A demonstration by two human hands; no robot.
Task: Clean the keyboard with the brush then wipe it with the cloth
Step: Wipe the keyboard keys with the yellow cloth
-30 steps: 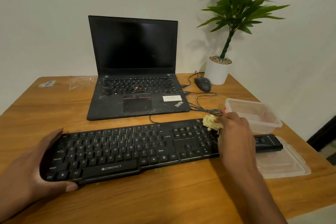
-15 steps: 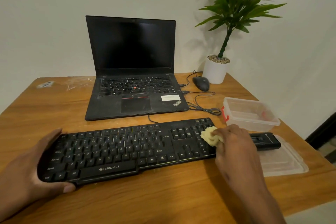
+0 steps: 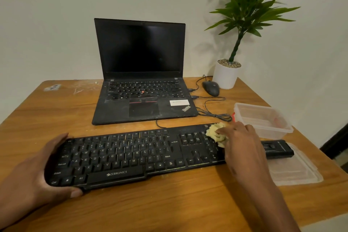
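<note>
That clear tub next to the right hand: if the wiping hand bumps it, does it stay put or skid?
The clear tub looks like thin plastic and seems empty, so it is probably light and would likely skid on the smooth table. It sits low and wide, so tipping seems unlikely. The right hand is close beside it.

At the right of the frame, the right hand (image 3: 243, 143) covers the right end of the keyboard (image 3: 131, 156), and its fingers (image 3: 224, 131) hide part of the crumpled cloth (image 3: 215, 133). The same hand hides the left end of the black brush (image 3: 276, 149). At lower left, the left hand (image 3: 32, 179) covers the keyboard's left edge; its forearm is cut off by the frame. The plant (image 3: 250, 5) runs past the top edge. The label on the laptop (image 3: 143, 73) is too small to read.
</note>
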